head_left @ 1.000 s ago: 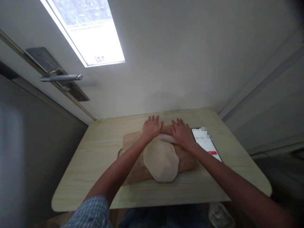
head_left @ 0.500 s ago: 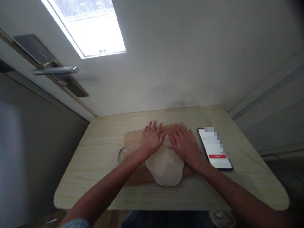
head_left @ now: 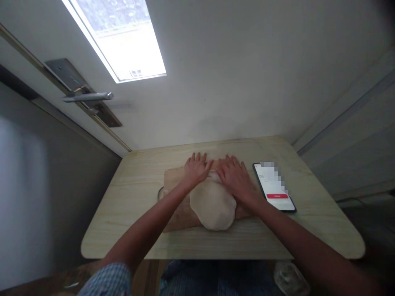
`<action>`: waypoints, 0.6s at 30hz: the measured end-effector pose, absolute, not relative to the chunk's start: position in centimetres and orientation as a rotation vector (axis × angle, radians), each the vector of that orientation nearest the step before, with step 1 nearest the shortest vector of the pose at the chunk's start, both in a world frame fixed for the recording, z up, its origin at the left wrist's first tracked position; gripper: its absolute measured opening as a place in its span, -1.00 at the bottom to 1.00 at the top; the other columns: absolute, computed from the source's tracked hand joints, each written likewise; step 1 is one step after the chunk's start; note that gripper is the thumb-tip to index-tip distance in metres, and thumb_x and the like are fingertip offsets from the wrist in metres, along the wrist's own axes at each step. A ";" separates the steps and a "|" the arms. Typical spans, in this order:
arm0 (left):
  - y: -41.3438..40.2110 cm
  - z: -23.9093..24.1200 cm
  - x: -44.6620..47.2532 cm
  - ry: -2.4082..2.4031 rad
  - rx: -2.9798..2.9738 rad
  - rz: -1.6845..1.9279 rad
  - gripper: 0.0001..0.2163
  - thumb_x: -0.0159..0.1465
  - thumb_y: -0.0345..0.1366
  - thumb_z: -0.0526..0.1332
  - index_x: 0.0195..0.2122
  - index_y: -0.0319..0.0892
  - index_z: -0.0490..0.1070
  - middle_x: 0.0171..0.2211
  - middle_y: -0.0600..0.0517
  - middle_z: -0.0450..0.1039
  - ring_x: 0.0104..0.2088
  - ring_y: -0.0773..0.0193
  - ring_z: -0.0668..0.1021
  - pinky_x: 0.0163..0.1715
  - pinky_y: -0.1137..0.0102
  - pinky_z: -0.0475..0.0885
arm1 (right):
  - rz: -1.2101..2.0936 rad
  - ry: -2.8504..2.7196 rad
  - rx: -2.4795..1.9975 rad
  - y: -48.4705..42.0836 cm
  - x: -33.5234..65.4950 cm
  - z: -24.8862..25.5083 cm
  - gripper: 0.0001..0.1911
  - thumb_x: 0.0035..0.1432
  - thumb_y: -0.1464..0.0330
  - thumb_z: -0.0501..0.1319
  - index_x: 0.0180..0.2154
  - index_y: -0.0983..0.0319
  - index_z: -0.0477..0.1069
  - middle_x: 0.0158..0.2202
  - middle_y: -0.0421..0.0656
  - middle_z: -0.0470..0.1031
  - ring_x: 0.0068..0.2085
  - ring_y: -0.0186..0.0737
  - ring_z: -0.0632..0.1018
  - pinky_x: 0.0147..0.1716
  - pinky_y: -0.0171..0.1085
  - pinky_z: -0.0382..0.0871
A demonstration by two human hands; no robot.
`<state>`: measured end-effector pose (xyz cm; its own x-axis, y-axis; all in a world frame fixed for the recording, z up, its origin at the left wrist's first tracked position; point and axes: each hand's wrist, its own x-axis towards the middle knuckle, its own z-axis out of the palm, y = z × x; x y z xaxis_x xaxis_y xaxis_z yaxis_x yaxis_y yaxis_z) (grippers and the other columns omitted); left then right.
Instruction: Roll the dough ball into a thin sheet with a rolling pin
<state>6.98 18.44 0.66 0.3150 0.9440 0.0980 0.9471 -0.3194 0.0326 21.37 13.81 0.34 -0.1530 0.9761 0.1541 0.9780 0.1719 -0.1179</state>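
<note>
A flat, rounded sheet of pale dough (head_left: 213, 207) lies on a wooden cutting board (head_left: 177, 220), its near edge overhanging the board's front. My left hand (head_left: 198, 168) rests at the dough's far left edge, fingers stretched forward and thumb pointing inward. Opposite it, my right hand (head_left: 235, 176) lies palm down over the far right edge, fingers extended. Between the two thumbs shows a pale, raised strip at the far end of the dough; whether it is folded dough or something else under my palms I cannot tell.
A phone (head_left: 274, 187) with a lit screen lies right of the board on the light wooden table (head_left: 120, 205). A metal ring handle (head_left: 159, 193) sticks out at the board's left. Behind the table stands a white door with a lever handle (head_left: 89, 97) and a bright window (head_left: 129, 49).
The camera view has shifted a little, so the door handle sits further right and the table higher. Both hands stay at the dough's far edge, my right fingers slightly closer to the left hand.
</note>
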 end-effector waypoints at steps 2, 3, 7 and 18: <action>15.6 1.0 5.5 -1.728 -2.586 -0.098 -0.52 0.27 -0.04 -0.29 0.07 -0.14 0.13 0.08 -0.07 0.19 0.12 0.11 0.18 0.04 0.17 0.10 | -0.060 -2.328 -1.797 11.6 20.8 0.1 -0.52 0.19 0.21 -0.16 0.09 0.25 0.13 0.14 0.04 0.11 0.15 -0.02 0.10 0.04 0.04 -0.04; 14.2 1.1 4.8 -1.694 -2.615 -0.066 -0.52 0.27 -0.05 -0.29 0.08 -0.16 0.12 0.11 -0.09 0.15 0.12 0.12 0.17 0.05 0.18 0.09 | -0.076 -2.357 -1.758 10.6 20.6 -0.1 -0.52 0.19 0.22 -0.15 0.10 0.24 0.10 0.14 0.04 0.11 0.15 -0.02 0.11 0.03 0.04 -0.03; 11.5 1.4 3.4 -1.621 -2.649 -0.025 -0.45 0.25 -0.01 -0.26 0.15 -0.27 -0.04 0.19 -0.19 -0.07 0.19 0.09 -0.01 0.08 0.18 0.02 | -0.120 -2.427 -1.631 8.6 20.5 -0.5 -0.48 0.18 0.17 -0.15 0.14 0.20 0.01 0.17 0.02 0.03 0.15 -0.02 0.10 0.03 0.07 -0.05; 21.2 0.4 6.9 -1.867 -2.530 -0.135 -0.46 0.26 -0.03 -0.34 0.15 -0.23 -0.02 0.14 -0.15 0.07 0.15 0.08 0.10 0.03 0.23 0.11 | -0.017 -2.313 -1.880 18.5 20.9 0.3 -0.49 0.20 0.19 -0.22 0.15 0.20 -0.02 0.17 0.00 0.04 0.17 -0.07 0.06 0.05 0.08 -0.10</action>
